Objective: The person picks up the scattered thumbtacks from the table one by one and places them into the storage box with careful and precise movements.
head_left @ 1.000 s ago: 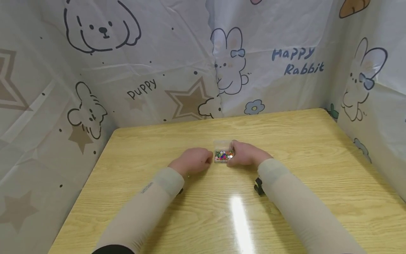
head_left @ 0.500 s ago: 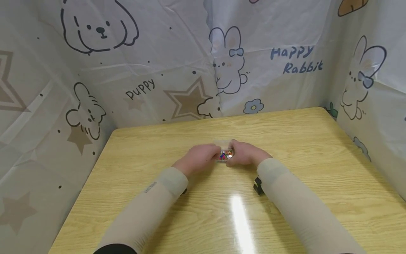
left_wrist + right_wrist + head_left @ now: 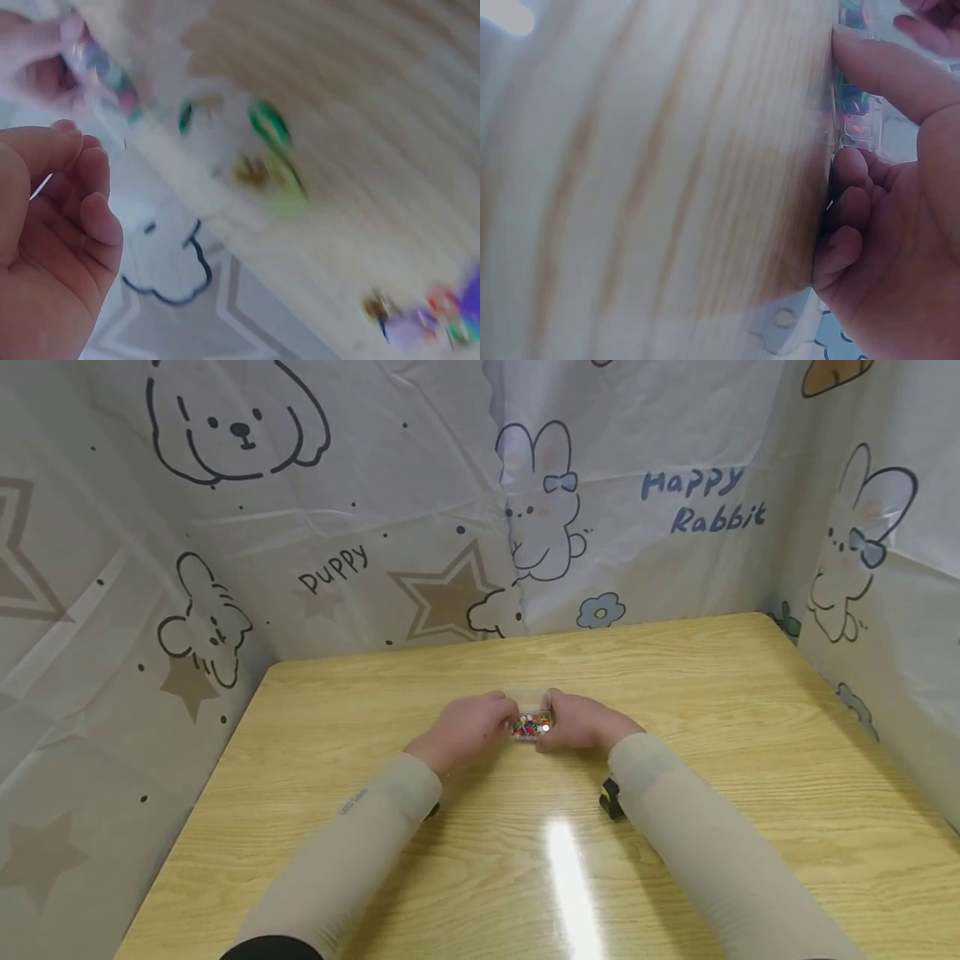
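Observation:
A small clear plastic box (image 3: 527,740) stands on the table with its transparent lid (image 3: 529,700) raised at the back. Colourful little pieces (image 3: 531,725) fill it. My right hand (image 3: 585,722) grips the box's right end, thumb on one side and fingers curled on the other, as the right wrist view also shows. At the box's left end is my left hand (image 3: 467,727), overlapping it in the head view. In the left wrist view its fingers are curled and thumb meets forefinger, with nothing showing between the tips.
Blurred small pieces lie loose on the wooden table (image 3: 337,727) in the left wrist view: a green ring-like one (image 3: 268,124), a yellow-green one (image 3: 286,196) and a purple one (image 3: 471,304). A printed cloth (image 3: 420,527) hangs round the table's back and sides.
My left hand has moved right from beside the box to over its left end, then drawn back slightly. The right hand keeps its grip on the box.

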`<state>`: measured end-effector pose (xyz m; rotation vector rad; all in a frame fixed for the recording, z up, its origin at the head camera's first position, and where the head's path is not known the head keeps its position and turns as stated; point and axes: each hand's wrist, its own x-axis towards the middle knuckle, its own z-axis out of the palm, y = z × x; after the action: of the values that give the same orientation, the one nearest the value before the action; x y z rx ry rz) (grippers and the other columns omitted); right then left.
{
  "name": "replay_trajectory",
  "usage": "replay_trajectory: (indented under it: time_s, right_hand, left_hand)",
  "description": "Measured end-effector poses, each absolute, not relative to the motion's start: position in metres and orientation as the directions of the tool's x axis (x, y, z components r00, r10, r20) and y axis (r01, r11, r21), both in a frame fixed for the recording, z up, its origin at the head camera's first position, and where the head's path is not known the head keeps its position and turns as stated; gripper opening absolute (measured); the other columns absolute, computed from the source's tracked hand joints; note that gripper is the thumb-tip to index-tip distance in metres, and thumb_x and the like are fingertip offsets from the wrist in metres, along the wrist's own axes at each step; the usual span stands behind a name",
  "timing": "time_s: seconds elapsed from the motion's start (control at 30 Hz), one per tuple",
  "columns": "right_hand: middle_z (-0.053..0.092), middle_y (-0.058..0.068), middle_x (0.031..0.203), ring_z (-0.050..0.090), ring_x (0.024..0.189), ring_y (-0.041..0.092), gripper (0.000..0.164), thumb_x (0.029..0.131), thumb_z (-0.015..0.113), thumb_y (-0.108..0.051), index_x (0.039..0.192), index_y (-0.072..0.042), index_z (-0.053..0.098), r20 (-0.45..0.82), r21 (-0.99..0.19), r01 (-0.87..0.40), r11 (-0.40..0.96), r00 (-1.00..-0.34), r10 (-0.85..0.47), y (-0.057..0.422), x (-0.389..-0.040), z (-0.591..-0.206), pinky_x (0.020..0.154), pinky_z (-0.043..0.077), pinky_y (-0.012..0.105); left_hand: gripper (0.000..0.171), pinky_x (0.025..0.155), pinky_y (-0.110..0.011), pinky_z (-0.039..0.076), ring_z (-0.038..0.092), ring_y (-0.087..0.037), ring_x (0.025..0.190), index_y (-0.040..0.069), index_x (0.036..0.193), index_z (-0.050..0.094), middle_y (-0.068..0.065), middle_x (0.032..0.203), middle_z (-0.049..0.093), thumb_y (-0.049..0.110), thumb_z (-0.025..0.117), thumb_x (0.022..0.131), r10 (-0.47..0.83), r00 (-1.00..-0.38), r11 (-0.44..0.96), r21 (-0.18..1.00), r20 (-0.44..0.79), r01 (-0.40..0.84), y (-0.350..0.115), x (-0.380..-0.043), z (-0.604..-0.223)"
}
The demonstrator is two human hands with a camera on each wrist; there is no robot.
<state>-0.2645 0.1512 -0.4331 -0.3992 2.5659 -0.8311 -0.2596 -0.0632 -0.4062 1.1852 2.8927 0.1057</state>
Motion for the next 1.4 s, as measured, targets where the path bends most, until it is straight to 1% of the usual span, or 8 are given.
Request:
replay_trajectory:
  time_s: [0.13, 0.23, 0.37, 0.5, 0.67, 0.77, 1.2, 1.4]
  right_hand:
    - [0.057, 0.006, 0.097, 0.051, 0.081, 0.022, 0.053, 0.074, 0.079, -0.036, 0.108, -0.015, 0.044, -0.307, -0.605, -0.128, 0.786, -0.873, -0.379, 0.152, -0.264, -0.431, 0.071, 0.043, 0.037]
    - [0.056, 0.006, 0.097, 0.05, 0.081, 0.022, 0.054, 0.074, 0.078, -0.037, 0.109, -0.014, 0.044, -0.312, -0.599, -0.129, 0.79, -0.872, -0.378, 0.153, -0.263, -0.43, 0.071, 0.043, 0.037]
    - [0.056, 0.006, 0.097, 0.049, 0.081, 0.021, 0.055, 0.075, 0.078, -0.037, 0.11, -0.014, 0.043, -0.31, -0.6, -0.136, 0.789, -0.869, -0.386, 0.154, -0.263, -0.43, 0.07, 0.043, 0.037]
    - [0.056, 0.006, 0.098, 0.049, 0.081, 0.021, 0.055, 0.075, 0.078, -0.038, 0.109, -0.014, 0.043, -0.312, -0.605, -0.127, 0.786, -0.87, -0.381, 0.155, -0.264, -0.43, 0.07, 0.042, 0.036]
    - [0.056, 0.006, 0.098, 0.049, 0.081, 0.021, 0.055, 0.075, 0.078, -0.037, 0.109, -0.013, 0.043, -0.31, -0.606, -0.134, 0.784, -0.868, -0.388, 0.154, -0.263, -0.43, 0.071, 0.042, 0.036]
    - [0.055, 0.006, 0.098, 0.049, 0.081, 0.021, 0.055, 0.075, 0.078, -0.037, 0.11, -0.014, 0.043, -0.311, -0.603, -0.135, 0.786, -0.868, -0.387, 0.154, -0.263, -0.43, 0.071, 0.042, 0.036]
    - [0.056, 0.007, 0.096, 0.05, 0.081, 0.021, 0.054, 0.073, 0.079, -0.035, 0.107, -0.014, 0.044, -0.305, -0.615, -0.133, 0.778, -0.869, -0.389, 0.154, -0.264, -0.431, 0.071, 0.043, 0.037]
    - [0.057, 0.005, 0.093, 0.051, 0.08, 0.021, 0.051, 0.073, 0.08, -0.035, 0.104, -0.015, 0.045, -0.296, -0.611, -0.141, 0.779, -0.872, -0.389, 0.151, -0.264, -0.434, 0.07, 0.044, 0.036]
  left_hand:
    - [0.011, 0.07, -0.028, 0.05, 0.053, -0.006, 0.077, 0.02, 0.098, 0.064, 0.008, 0.092, 0.06, 0.014, 0.057, 0.093, 0.653, -0.756, 0.757, 0.054, -0.052, 0.651, -0.083, -0.262, -0.401]
    - [0.005, 0.07, -0.028, 0.049, 0.052, -0.006, 0.073, 0.022, 0.09, 0.065, 0.01, 0.086, 0.06, 0.021, 0.06, 0.092, 0.643, -0.756, 0.765, 0.053, -0.123, 0.642, -0.097, -0.261, -0.401]
    - [0.01, 0.068, -0.027, 0.047, 0.05, -0.006, 0.069, 0.026, 0.081, 0.063, 0.013, 0.078, 0.057, 0.029, 0.067, 0.09, 0.63, -0.752, 0.774, 0.076, -0.195, 0.629, -0.109, -0.257, -0.403]
    - [0.013, 0.068, -0.026, 0.046, 0.05, -0.005, 0.069, 0.027, 0.078, 0.061, 0.014, 0.077, 0.056, 0.027, 0.067, 0.09, 0.621, -0.753, 0.781, 0.085, -0.22, 0.619, -0.113, -0.255, -0.407]
    - [0.019, 0.065, -0.026, 0.045, 0.049, -0.007, 0.068, 0.024, 0.074, 0.058, 0.013, 0.076, 0.056, 0.018, 0.065, 0.09, 0.644, -0.738, 0.762, 0.086, -0.202, 0.642, -0.112, -0.253, -0.408]
    - [0.019, 0.065, -0.027, 0.045, 0.048, -0.008, 0.068, 0.023, 0.074, 0.058, 0.011, 0.076, 0.056, 0.016, 0.063, 0.091, 0.662, -0.727, 0.747, 0.089, -0.18, 0.659, -0.109, -0.253, -0.408]
    - [0.015, 0.059, -0.028, 0.045, 0.047, -0.01, 0.063, 0.023, 0.082, 0.055, 0.008, 0.075, 0.054, 0.017, 0.052, 0.095, 0.715, -0.699, 0.698, 0.048, -0.011, 0.714, -0.075, -0.26, -0.413]
    - [0.013, 0.057, -0.029, 0.047, 0.048, -0.01, 0.063, 0.022, 0.085, 0.053, 0.008, 0.075, 0.055, 0.018, 0.052, 0.097, 0.687, -0.726, 0.726, 0.037, -0.013, 0.687, -0.058, -0.26, -0.418]
